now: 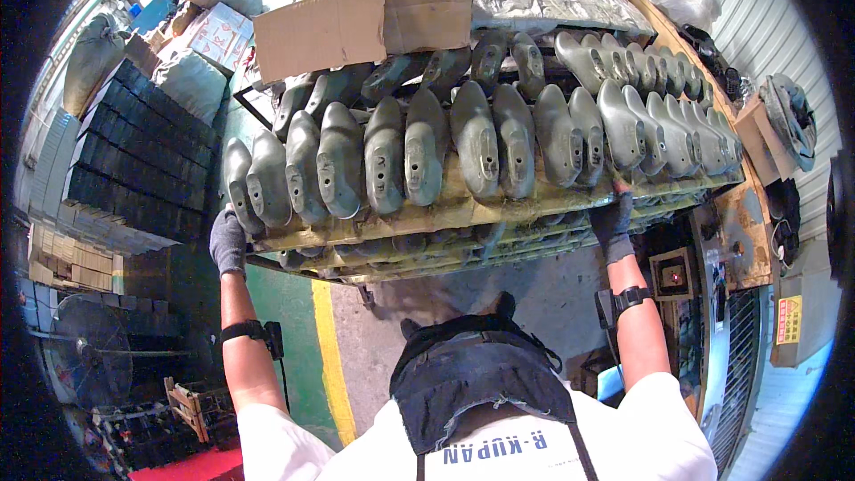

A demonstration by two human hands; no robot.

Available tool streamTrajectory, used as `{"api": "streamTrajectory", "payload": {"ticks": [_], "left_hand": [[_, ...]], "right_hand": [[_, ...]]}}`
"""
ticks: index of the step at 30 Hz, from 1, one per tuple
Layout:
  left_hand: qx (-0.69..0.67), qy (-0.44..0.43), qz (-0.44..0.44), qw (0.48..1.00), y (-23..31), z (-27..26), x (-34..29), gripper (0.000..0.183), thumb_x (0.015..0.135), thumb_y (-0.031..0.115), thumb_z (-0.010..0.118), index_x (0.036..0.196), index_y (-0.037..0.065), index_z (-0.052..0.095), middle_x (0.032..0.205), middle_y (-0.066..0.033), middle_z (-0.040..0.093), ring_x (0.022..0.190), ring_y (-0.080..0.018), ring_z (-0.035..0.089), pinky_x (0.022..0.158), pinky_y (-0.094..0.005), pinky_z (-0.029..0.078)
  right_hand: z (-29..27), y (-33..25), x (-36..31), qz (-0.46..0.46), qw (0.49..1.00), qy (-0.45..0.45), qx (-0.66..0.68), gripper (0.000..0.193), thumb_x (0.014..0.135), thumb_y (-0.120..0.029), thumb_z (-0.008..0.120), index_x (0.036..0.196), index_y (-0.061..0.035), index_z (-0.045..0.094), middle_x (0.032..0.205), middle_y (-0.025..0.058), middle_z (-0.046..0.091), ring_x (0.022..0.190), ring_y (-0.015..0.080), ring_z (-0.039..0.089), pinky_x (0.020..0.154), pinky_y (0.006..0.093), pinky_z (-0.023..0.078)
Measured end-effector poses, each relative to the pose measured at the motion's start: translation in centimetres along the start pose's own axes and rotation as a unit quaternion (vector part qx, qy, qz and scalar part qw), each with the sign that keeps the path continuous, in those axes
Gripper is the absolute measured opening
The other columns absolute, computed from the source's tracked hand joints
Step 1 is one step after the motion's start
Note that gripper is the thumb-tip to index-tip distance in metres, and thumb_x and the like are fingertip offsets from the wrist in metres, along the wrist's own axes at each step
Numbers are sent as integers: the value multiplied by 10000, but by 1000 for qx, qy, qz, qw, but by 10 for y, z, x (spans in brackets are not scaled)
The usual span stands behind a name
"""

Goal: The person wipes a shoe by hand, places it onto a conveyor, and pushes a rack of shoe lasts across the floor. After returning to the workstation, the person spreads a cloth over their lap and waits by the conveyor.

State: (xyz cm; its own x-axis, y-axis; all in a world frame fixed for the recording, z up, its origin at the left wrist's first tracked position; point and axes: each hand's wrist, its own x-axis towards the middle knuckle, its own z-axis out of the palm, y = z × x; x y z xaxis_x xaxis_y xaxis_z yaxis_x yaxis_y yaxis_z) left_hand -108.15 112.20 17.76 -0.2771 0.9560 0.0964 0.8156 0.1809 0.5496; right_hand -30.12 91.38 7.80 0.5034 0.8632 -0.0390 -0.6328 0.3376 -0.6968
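The wooden rack is placed directly in front of the body, its upper shelf lined with grey-green shoe lasts. The shelf's left front corner is touched by the gloved left hand; its front edge, farther right, is met by the gloved right hand. Fingertips of the right hand are shown at the shelf's upper edge, but most fingers of both hands are hidden or foreshortened, so how far they are closed, and whether the wood is gripped or only pressed, cannot be told. The lower shelves are mostly covered by the upper one, and what is held there appears to be more lasts. Rear lasts are partly masked by a cardboard sheet.

At the left, the rack's end is neighboured by stacked dark boxes; at the right, by a wooden board. Open grey floor is left between rack and body, bordered leftward by a yellow line and green floor.
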Motion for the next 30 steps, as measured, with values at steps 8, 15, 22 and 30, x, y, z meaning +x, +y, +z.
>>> {"api": "streamTrajectory", "payload": {"ticks": [8,15,22,30], "left_hand": [[45,6,2,999,5,-2,-4,518,1041,438,414,1048,9,704,963,-245,718,884,-421,677,771,-480,491],[-10,-1,11,1000,-14,4,6,514,1045,433,415,1077,9,704,989,-248,719,909,-424,679,784,-476,494],[-13,-1,25,1000,-5,0,2,511,1053,427,413,1130,13,702,1014,-238,725,921,-409,676,809,-463,495],[6,-4,13,1000,1,-2,-1,528,1057,449,412,1109,6,695,1018,-245,719,922,-414,671,810,-467,493]], "right_hand": [[-13,7,5,-35,999,17,-10,465,821,100,655,1261,-43,610,1240,95,632,1189,235,586,1061,377,458],[9,-4,-4,19,1000,-16,5,392,975,-294,581,1300,-79,627,1321,65,640,1222,233,582,1082,417,447],[23,-7,-12,15,999,-26,13,486,971,-386,583,1368,-107,609,1363,34,631,1254,251,575,1097,442,434],[20,-5,-9,13,999,-28,11,493,973,-389,572,1377,-108,605,1376,34,624,1267,256,569,1107,454,428]]}}
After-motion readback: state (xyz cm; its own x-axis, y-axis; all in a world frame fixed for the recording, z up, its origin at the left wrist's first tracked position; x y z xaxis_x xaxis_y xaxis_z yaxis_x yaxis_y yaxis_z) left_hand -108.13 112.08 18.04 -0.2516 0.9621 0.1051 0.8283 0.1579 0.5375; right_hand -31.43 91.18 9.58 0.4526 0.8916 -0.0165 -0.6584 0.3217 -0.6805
